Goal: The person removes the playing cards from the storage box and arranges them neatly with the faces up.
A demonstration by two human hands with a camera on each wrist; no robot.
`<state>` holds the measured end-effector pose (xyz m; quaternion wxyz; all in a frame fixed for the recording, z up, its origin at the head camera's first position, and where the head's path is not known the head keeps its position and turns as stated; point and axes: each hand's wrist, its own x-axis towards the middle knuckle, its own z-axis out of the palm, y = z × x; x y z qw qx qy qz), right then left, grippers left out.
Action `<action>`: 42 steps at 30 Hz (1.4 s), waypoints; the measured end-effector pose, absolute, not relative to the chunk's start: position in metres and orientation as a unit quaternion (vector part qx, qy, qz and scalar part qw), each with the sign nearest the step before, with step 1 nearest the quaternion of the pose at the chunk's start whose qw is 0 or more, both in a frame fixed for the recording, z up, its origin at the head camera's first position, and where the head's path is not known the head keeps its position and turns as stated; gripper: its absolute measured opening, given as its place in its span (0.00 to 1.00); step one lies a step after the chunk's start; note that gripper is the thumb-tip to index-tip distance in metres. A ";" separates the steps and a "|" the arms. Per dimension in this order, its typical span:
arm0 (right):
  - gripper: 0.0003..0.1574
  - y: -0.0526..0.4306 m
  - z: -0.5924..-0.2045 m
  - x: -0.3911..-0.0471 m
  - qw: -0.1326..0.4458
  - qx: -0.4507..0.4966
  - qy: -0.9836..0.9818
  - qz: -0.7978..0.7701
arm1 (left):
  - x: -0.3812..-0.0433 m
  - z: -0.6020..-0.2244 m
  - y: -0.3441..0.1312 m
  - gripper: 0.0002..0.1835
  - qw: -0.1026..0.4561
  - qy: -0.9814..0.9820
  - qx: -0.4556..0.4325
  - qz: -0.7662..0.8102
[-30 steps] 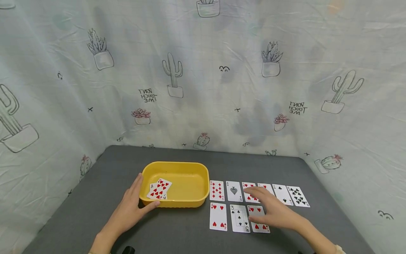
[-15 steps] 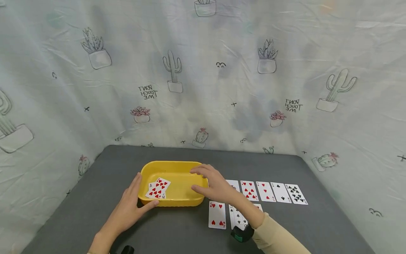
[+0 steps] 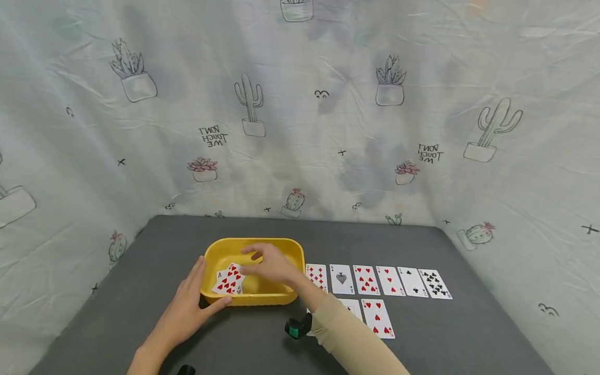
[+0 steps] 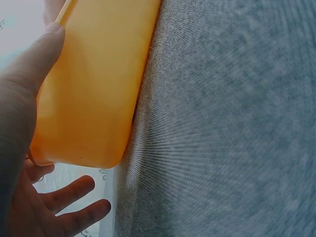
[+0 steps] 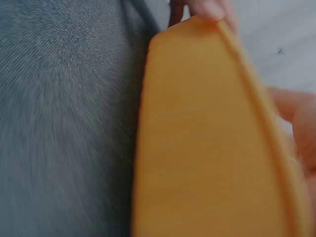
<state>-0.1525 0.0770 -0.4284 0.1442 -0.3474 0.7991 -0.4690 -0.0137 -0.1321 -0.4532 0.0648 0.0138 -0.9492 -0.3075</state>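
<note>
Low on the grey table sits a shallow yellow tub point(image 3: 279, 299). Inside it, at the left, a many-pip heart playing card point(image 3: 231, 279) overlaps an ace point(image 3: 219, 277). My left hand point(image 3: 185, 308) rests against the tub's left front corner, its thumb point(image 4: 42, 55) on the front rim and the fingers spread straight along the left side. Over the tub is my right hand point(image 3: 271, 264), fingers bent apart, the thumb close beside the heart card. No card shows between those fingers. In the right wrist view the tub wall hides part of this hand.
Right of the tub, a back row of face-up cards includes an ace of spades point(image 3: 341, 279) and a club card point(image 3: 435, 284). In the front row lies a five of hearts point(image 3: 377, 318); my right sleeve point(image 3: 351, 333) covers part of that row. Behind hangs a cactus-print curtain point(image 3: 300, 130).
My right hand has swung left from above the card rows, across the tub's right rim, to the cards inside. The left hand keeps its place on the tub. The view has shifted slightly.
</note>
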 end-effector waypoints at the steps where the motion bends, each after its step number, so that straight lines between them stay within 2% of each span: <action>1: 0.29 0.073 -0.433 -0.154 0.150 -0.324 0.800 -0.482 | -0.014 -0.453 -0.131 0.64 0.064 -0.949 0.014 -0.308; 4: 0.29 0.066 -0.441 -0.156 0.155 -0.266 0.809 -0.501 | -0.014 -0.452 -0.128 0.64 0.061 -0.949 0.017 -0.309; 7: 0.30 0.063 -0.443 -0.156 0.155 -0.251 0.828 -0.477 | -0.015 -0.451 -0.126 0.65 0.061 -0.949 0.020 -0.309; 13: 0.37 0.058 -0.445 -0.157 0.164 -0.324 0.839 -0.405 | -0.014 -0.447 -0.126 0.64 0.068 -0.949 0.016 -0.307; 17: 0.46 0.056 -0.447 -0.156 0.198 -0.383 0.801 -0.416 | -0.013 -0.447 -0.127 0.63 0.070 -0.949 0.012 -0.307; 21: 0.50 0.056 -0.446 -0.154 0.215 -0.375 0.781 -0.451 | -0.013 -0.446 -0.127 0.63 0.071 -0.950 0.014 -0.305; 27: 0.48 0.059 -0.448 -0.152 0.160 -0.344 0.836 -0.396 | -0.014 -0.447 -0.126 0.63 0.071 -0.950 0.013 -0.304; 34: 0.40 0.057 -0.448 -0.155 0.158 -0.441 0.830 -0.303 | -0.014 -0.451 -0.126 0.62 0.074 -0.947 0.009 -0.312; 42: 0.42 0.050 -0.450 -0.158 0.138 -0.466 0.834 -0.262 | -0.014 -0.449 -0.126 0.62 0.084 -0.946 0.005 -0.312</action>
